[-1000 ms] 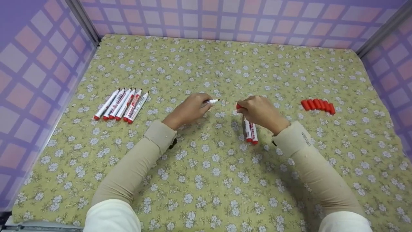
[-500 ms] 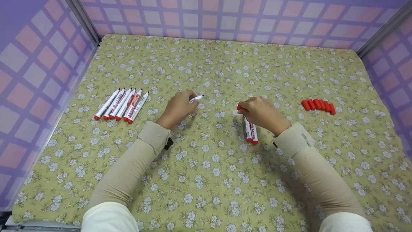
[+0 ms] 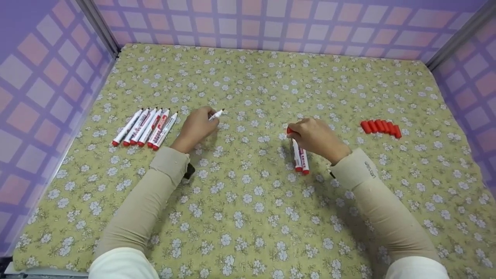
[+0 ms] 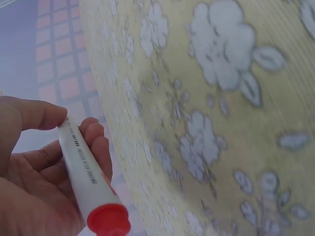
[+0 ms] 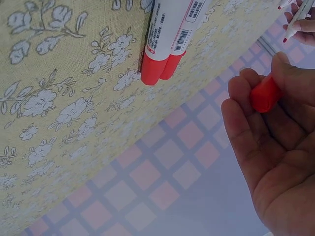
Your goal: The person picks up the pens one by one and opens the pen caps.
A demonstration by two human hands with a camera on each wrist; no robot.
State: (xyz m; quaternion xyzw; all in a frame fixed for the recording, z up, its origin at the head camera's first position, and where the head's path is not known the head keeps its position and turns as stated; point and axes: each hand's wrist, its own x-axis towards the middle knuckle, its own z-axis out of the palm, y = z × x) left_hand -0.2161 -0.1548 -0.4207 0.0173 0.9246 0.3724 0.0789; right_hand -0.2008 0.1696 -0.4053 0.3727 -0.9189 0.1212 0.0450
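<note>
An uncapped white marker (image 4: 83, 167) with a red end is pinched between the thumb and fingers of my left hand (image 3: 197, 128). Its bare tip points away to the right in the head view. My right hand (image 3: 316, 137) pinches a red marker cap (image 5: 267, 93) between thumb and fingertips. Two markers (image 3: 301, 157) with red ends lie side by side just below the right hand, their upper parts hidden by it in the head view. Left of my left hand lies a row of several uncapped markers (image 3: 145, 128), tips away from me.
Several red caps (image 3: 381, 128) lie in a row on the right of the table. A flowered yellow-green cloth (image 3: 248, 217) covers the table. Checked purple and pink panels (image 3: 271, 27) close off the back and both sides.
My left hand has moved left with the uncapped marker, toward the marker row and away from the right hand. The right hand has stayed in place with the red cap.
</note>
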